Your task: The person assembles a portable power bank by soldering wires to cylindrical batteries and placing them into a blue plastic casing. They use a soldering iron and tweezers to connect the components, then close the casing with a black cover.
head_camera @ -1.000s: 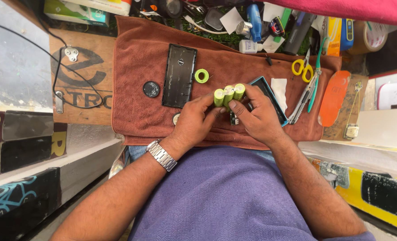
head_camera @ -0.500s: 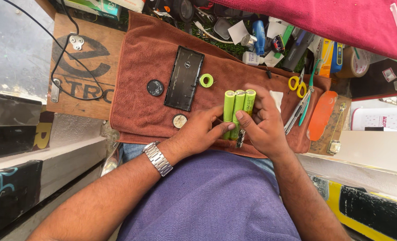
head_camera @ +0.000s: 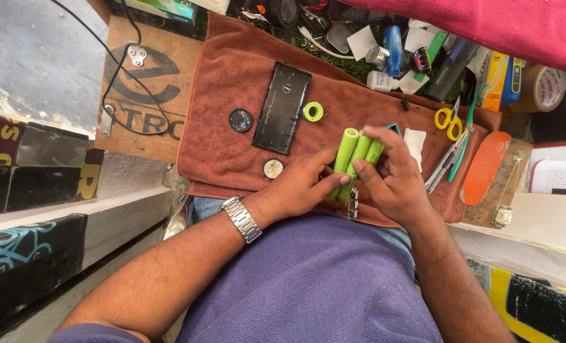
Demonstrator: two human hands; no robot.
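A row of three lime-green cylindrical cells, joined side by side, was held over the near edge of a rust-brown towel spread on the worktop. The left hand was closed on the lower ends of the cells, thumb laid across them. The right hand was pinching the upper right side of the pack, fingers curled over the outermost cell.

On the towel, a black rectangular cover panel was lying beyond the hands, with a round black disc to its left, a green tape ring to its right and a small pale round piece just beside the left hand. Yellow-handled scissors and an orange oval tool were set at the right edge. A yellow rectangular package and a tape roll were seen at the far right corner. A wooden board with large dark lettering was lying left of the towel. Open towel surface was noted left of the panel; the far edge was crowded with small items.
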